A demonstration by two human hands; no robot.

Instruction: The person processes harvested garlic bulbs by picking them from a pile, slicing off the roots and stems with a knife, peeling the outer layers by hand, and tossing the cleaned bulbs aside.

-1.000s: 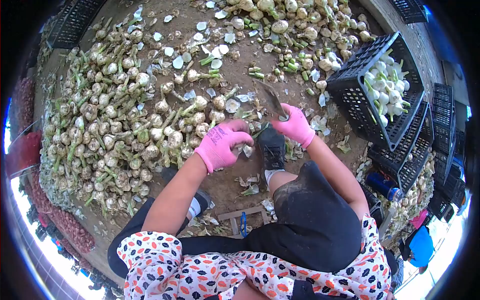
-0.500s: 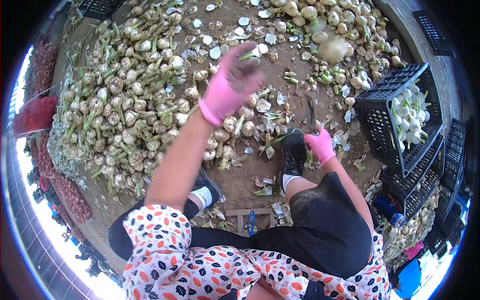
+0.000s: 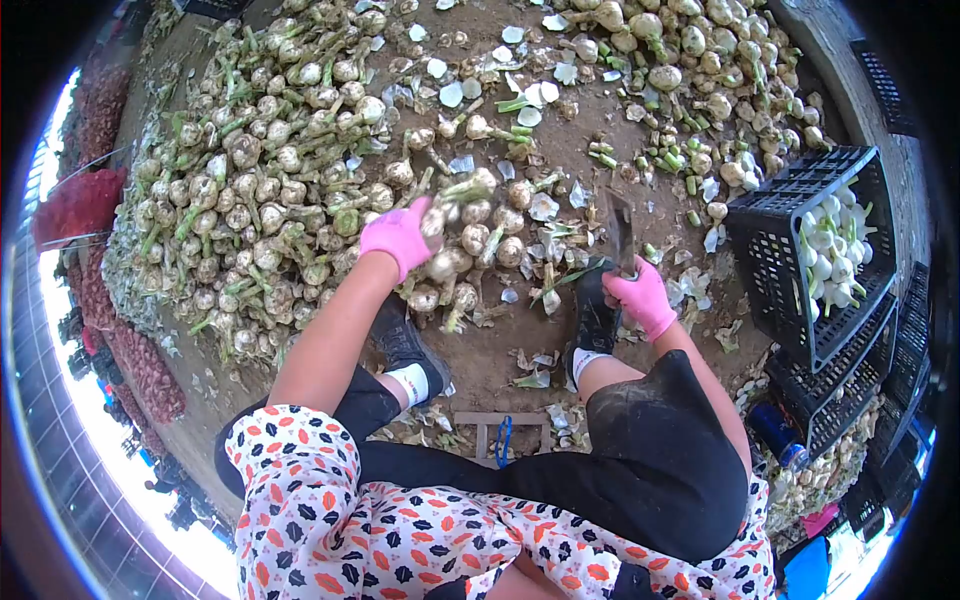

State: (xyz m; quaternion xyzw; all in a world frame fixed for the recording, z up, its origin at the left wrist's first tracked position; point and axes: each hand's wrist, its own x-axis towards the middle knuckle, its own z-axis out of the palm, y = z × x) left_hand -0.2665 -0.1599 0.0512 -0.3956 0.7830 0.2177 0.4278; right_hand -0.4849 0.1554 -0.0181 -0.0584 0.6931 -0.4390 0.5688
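Observation:
My left hand [image 3: 398, 240], in a pink glove, is at the right edge of a heap of garlic bulbs [image 3: 245, 200]. Its fingers close on a garlic bulb [image 3: 478, 186] with stem, blurred by motion; the exact grip is partly hidden. More bulbs [image 3: 510, 250] lie on the ground just beyond the fingers. Beside my right shoe, my right hand [image 3: 642, 300], also gloved in pink, is wrapped round the handle of a knife [image 3: 621, 228]. The dark blade points up and away from me.
On the right a black crate [image 3: 800, 265] lies tilted with trimmed white garlic [image 3: 836, 245] inside. Cut stems [image 3: 670, 155] and dry peels litter the ground. Another garlic pile [image 3: 710, 50] is at the far right. A blue can [image 3: 778, 432] stands near more crates.
My left hand has come down and left from above the ground to the garlic and closed on a bulb. A blurred bulb in the air at the far right is gone. My right hand keeps the knife.

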